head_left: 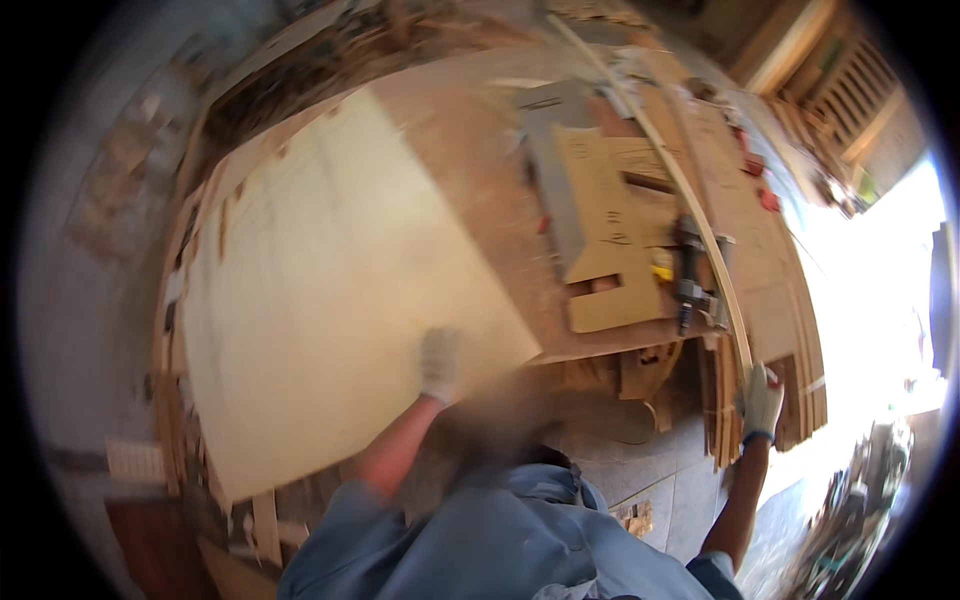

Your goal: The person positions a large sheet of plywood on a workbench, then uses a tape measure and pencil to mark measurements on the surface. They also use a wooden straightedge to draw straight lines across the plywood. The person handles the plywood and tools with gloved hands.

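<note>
A large pale plywood sheet (310, 290) lies slanted across the left part of the workbench. My left hand (438, 365), in a whitish glove, is over its near right part; motion blurs the fingers, and I cannot tell whether it touches the sheet. On the right, my gloved right hand (763, 403) is closed around the near end of a long, thin wooden strip (690, 195). The strip runs away from me over the bench toward the far edge, and seems bowed in this view. A dark power tool (688, 270) lies just left of the strip.
Cut brown board templates (615, 290) and a grey board piece (555, 160) lie on the workbench (465, 150). Stacked boards (770, 260) line the right side. Red items (768, 198) sit toward the back right. Wood scraps (265, 525) lie below the sheet at left.
</note>
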Action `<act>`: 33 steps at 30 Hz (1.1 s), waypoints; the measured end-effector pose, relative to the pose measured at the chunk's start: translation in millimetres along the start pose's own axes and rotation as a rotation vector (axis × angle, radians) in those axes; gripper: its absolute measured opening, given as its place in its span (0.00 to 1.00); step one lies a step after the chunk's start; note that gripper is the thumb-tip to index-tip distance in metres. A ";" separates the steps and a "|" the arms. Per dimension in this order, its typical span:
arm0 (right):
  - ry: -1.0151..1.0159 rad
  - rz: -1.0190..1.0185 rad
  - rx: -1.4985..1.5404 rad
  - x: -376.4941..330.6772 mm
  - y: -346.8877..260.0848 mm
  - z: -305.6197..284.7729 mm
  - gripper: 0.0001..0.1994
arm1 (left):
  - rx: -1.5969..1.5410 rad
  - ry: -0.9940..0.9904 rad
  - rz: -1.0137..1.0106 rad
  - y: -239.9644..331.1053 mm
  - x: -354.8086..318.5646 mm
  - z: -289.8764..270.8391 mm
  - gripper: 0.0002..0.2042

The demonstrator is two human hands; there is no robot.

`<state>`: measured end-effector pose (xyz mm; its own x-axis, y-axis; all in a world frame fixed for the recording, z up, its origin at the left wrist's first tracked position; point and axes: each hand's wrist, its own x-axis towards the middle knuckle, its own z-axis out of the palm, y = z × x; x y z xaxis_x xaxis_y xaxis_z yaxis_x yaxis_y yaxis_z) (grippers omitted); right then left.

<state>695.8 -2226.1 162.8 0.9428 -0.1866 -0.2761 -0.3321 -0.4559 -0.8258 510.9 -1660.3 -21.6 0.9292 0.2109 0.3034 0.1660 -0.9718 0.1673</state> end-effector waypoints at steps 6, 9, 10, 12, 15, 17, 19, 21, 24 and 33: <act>-0.040 -0.282 -0.030 -57.5 72.4 160.2 0.18 | -0.006 0.107 0.064 -1.1 -10.4 -9.3 0.10; -0.317 -0.289 -0.013 -114.2 74.5 240.0 0.17 | -0.116 -0.127 -0.074 9.9 1.4 -40.1 0.13; -0.404 -0.256 0.032 -138.1 69.9 263.8 0.16 | -0.160 -0.059 -0.041 11.6 4.8 -47.8 0.14; -0.522 0.032 0.328 -197.0 39.9 311.2 0.15 | -0.244 0.078 0.016 11.2 8.5 -59.1 0.14; -0.580 -0.044 0.421 -260.0 53.7 377.3 0.14 | -0.241 0.344 -0.012 9.7 14.3 -72.8 0.13; -0.653 -0.080 0.314 -316.1 46.7 411.9 0.13 | -0.879 0.149 -0.299 -14.4 -5.1 -80.6 0.15; -0.757 0.153 0.225 -378.9 0.1 430.7 0.13 | -1.291 -0.061 -0.563 -44.4 -27.7 -101.3 0.17; -0.827 -0.610 -0.306 -421.0 -1.1 456.9 0.13 | -1.450 -0.281 -0.807 -72.3 -47.3 -150.2 0.18; -1.201 -0.355 -0.060 -472.7 -5.0 496.6 0.12 | -1.285 -0.463 -0.799 -143.1 -104.6 -187.0 0.14; -1.191 -0.226 -0.079 -463.6 -60.5 558.4 0.14 | -0.692 -0.769 -0.945 -378.9 -427.0 -302.8 0.32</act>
<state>294.5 -1626.1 66.2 0.4013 0.8017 -0.4430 -0.1183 -0.4343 -0.8930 -48.8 -1350.3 69.5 0.5422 0.4197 -0.7279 0.8376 -0.2006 0.5082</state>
